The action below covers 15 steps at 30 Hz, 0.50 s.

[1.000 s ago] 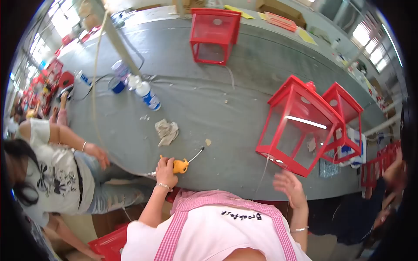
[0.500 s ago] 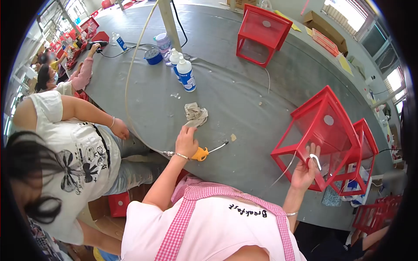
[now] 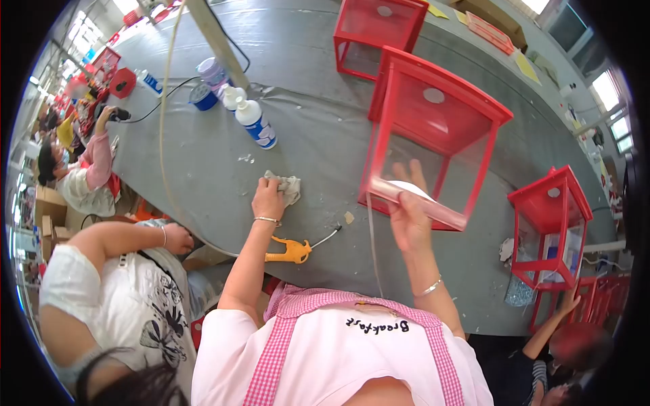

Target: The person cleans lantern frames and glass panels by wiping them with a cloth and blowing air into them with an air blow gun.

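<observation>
Red-framed box: the red-framed box (image 3: 437,142) was in front of me, right of centre, overlapping the farther red box (image 3: 379,30), whose top the view cut off.
Box's direction: its long axis ran away from me, leaning slightly right; the wide, overhanging end pointed away and the lower bar (image 3: 443,214) toward me, slanting down rightward. I could not tell whether it touched the bench (image 3: 325,145).
Right hand: my right hand (image 3: 411,220) pinched that bar, thumb in front, fingers spread behind and seen through the clear pane; the bar was blurred.
Pale cord: the pale cord (image 3: 374,243) hung from the bar's left end; its far end was hard to make out.
Crumpled cloth: my left hand (image 3: 269,199) bent its fingers over the crumpled cloth (image 3: 292,189); I could not tell whether they pinched it.
Orange air gun: the orange air gun (image 3: 292,251) lay beside my left forearm, which partly hid it, nozzle pointing away and right.
</observation>
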### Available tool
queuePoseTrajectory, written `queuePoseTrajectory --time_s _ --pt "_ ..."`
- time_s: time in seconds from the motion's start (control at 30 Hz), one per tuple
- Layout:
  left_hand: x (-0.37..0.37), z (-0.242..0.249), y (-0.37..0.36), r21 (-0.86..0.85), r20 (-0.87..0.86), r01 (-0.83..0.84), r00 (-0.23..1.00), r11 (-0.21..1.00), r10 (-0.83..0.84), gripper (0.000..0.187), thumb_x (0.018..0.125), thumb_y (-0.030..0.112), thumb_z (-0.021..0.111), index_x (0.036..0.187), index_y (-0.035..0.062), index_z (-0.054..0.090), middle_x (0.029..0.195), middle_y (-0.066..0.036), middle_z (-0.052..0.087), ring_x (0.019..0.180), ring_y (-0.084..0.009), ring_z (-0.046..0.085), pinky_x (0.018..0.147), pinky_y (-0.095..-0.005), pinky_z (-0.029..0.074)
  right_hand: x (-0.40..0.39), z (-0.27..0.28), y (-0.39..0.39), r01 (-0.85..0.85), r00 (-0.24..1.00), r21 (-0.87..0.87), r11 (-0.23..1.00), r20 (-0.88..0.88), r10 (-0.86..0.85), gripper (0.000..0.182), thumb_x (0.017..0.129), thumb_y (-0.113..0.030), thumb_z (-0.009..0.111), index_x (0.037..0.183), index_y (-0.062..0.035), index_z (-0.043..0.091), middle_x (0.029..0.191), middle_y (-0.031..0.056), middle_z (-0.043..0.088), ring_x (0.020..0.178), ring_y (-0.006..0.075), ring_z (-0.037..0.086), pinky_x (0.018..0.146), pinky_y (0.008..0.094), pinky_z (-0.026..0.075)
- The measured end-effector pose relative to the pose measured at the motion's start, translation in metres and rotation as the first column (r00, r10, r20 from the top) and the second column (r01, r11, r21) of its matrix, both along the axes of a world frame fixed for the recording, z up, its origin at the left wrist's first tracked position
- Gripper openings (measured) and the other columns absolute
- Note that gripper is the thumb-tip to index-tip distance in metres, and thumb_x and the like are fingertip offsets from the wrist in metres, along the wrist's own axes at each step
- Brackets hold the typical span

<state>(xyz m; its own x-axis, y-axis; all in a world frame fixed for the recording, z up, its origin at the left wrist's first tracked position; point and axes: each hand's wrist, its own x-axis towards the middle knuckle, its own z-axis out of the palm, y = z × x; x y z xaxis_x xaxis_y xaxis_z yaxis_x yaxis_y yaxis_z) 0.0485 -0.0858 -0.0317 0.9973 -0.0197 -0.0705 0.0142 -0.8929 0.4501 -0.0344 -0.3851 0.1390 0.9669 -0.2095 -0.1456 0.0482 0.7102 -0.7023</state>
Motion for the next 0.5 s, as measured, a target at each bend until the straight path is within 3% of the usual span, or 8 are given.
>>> queuePoseTrajectory --time_s 0.1,0.13,0.2,0.23,0.3,0.37,0.47,0.5 --pt "0.004 -0.003 -0.004 0.001 0.087 0.025 0.996 1.000 -0.025 0.028 0.083 0.012 0.068 0.111 0.0111 0.062 0.100 -0.008 0.061 0.089 -0.0246 0.065 0.074 -0.0397 0.054 -0.006 -0.012 -0.003 -0.059 0.995 -0.065 0.996 -0.085 0.054 0.071 0.091 -0.009 0.063 0.152 -0.0043 0.027 0.144 0.0171 0.047 0.128 0.0272 0.051 0.108 0.0383 0.042" --pt "0.004 0.007 -0.008 -0.215 -0.037 -0.006 0.999 0.977 -0.002 0.025 0.084 0.010 0.066 0.109 0.0093 0.062 0.095 -0.007 0.062 0.085 -0.0214 0.065 0.072 -0.0368 0.053 -0.008 -0.016 -0.006 -0.103 0.988 -0.092 0.990 -0.128 0.090 0.071 0.091 -0.010 0.063 0.152 -0.0043 0.027 0.143 0.0166 0.048 0.127 0.0263 0.051 0.107 0.0372 0.043" --pt "-0.003 0.030 -0.014 -0.582 -0.291 -0.149 0.956 0.799 -0.034 0.019 0.087 0.007 0.062 0.106 0.0059 0.063 0.086 -0.005 0.064 0.077 -0.0149 0.064 0.070 -0.0309 0.052 -0.025 -0.024 -0.012 -0.179 0.965 -0.137 0.974 -0.219 0.147 0.069 0.091 -0.010 0.063 0.151 -0.0037 0.029 0.142 0.0163 0.049 0.127 0.0252 0.052 0.105 0.0362 0.043" --pt "-0.010 0.041 -0.019 -0.584 -0.290 -0.139 0.956 0.800 -0.046 0.019 0.087 0.007 0.062 0.106 0.0059 0.063 0.086 -0.005 0.064 0.077 -0.0149 0.064 0.070 -0.0309 0.052 -0.037 -0.027 -0.016 -0.274 0.928 -0.173 0.946 -0.306 0.213 0.068 0.091 -0.011 0.064 0.150 -0.0031 0.031 0.141 0.0161 0.050 0.126 0.0240 0.053 0.104 0.0353 0.044" --pt "-0.028 0.061 -0.032 -0.841 -0.435 -0.241 0.834 0.484 -0.340 0.014 0.090 0.006 0.057 0.101 -0.0005 0.062 0.084 -0.004 0.065 0.074 -0.0081 0.060 0.068 -0.0250 0.049 -0.060 -0.022 -0.024 -0.359 0.886 -0.210 0.909 -0.384 0.261 0.066 0.091 -0.012 0.064 0.149 -0.0025 0.033 0.140 0.0158 0.052 0.125 0.0228 0.054 0.102 0.0344 0.045" --pt "-0.044 0.073 -0.045 -0.854 -0.469 -0.253 0.751 0.455 -0.464 0.014 0.090 0.006 0.058 0.102 -0.0005 0.062 0.086 -0.004 0.066 0.075 -0.0094 0.060 0.069 -0.0256 0.050 -0.083 0.011 -0.038 -0.683 0.713 -0.358 0.637 -0.517 0.473 0.055 0.090 -0.012 0.065 0.141 -0.0007 0.047 0.128 0.0141 0.060 0.115 0.0199 0.060 0.096 0.0333 0.048" --pt "-0.066 0.071 -0.071 -0.870 -0.491 -0.294 0.582 0.395 -0.648 0.016 0.090 0.006 0.058 0.104 -0.0006 0.062 0.089 -0.005 0.066 0.076 -0.0108 0.061 0.070 -0.0260 0.050 -0.083 0.089 -0.075 -0.658 0.750 -0.492 0.570 -0.491 0.443 0.046 0.088 -0.015 0.070 0.129 -0.0011 0.057 0.111 0.0097 0.067 0.105 0.0179 0.063 0.090 0.0313 0.051" --pt "-0.072 0.070 -0.081 -0.877 -0.479 -0.309 0.506 0.368 -0.717 0.016 0.090 0.007 0.059 0.105 -0.0006 0.062 0.089 -0.005 0.066 0.076 -0.0109 0.061 0.070 -0.0259 0.050 -0.081 0.102 -0.088 -0.514 0.858 -0.608 0.605 -0.385 0.341 0.042 0.088 -0.015 0.069 0.127 -0.0009 0.058 0.107 0.0085 0.068 0.102 0.0170 0.064 0.087 0.0304 0.051"
